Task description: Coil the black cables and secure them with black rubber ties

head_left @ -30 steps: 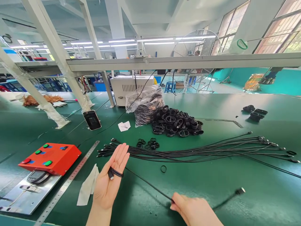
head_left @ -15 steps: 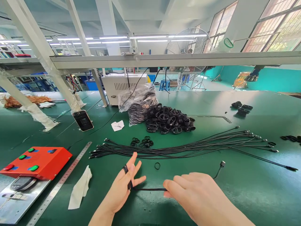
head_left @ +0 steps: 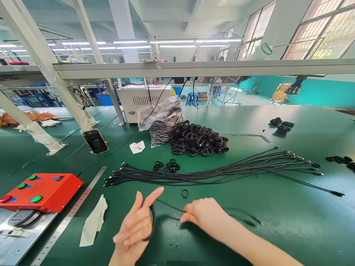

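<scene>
While the right hand point(head_left: 203, 213) is pinching the cable point(head_left: 169, 204), probably for control, the left hand point(head_left: 135, 228) is carrying a loop point(head_left: 154, 220). Its loosely bent, parted fingers point(head_left: 154, 195) are seemingly supporting it.

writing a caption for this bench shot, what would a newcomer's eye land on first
Probably the bright orange-red box with green and red buttons, at the left of the green table. Next, the heap of coiled black cables near the middle, beside a clear plastic bag. In front, a black cable curves along the left hand and runs to the right hand.
</scene>
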`<state>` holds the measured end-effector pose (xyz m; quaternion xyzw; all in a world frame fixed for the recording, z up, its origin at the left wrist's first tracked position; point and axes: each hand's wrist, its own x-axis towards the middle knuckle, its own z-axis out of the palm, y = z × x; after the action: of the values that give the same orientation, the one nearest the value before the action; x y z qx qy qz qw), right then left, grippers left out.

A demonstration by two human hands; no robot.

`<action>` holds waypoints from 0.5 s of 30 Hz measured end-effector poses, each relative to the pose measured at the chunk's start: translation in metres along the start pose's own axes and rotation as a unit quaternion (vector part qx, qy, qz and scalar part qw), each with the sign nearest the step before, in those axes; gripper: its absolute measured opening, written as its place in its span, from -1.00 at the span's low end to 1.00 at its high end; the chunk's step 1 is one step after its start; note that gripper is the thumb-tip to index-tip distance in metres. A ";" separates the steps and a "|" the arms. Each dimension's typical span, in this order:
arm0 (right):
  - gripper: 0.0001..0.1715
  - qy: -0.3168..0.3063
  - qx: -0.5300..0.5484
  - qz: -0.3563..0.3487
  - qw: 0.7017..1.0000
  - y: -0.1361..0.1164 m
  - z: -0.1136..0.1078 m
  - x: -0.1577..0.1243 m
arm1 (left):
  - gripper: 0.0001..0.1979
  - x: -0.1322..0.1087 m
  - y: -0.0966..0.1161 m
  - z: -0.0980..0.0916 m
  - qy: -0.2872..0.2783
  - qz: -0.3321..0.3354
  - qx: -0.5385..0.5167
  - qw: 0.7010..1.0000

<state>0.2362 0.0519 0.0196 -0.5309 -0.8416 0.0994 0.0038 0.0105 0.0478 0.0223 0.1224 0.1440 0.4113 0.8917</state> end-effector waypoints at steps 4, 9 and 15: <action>-0.90 0.069 0.003 0.006 0.998 0.003 0.026 -0.024 | -0.41 -0.006 0.016 -0.018 -0.082 -0.081 -0.072 0.991; -0.89 0.101 -0.005 0.033 0.994 0.015 0.031 -0.028 | -0.39 -0.004 -0.013 -0.022 -0.176 -0.036 -0.200 0.963; -0.51 0.091 -0.034 -0.025 0.995 0.000 0.036 -0.051 | -0.48 0.012 -0.001 -0.009 -0.012 0.163 0.024 0.986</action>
<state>0.2542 0.0005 -0.0102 -0.5161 -0.8538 0.0218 0.0646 0.0150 0.0575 0.0115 0.1708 0.1210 0.5464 0.8110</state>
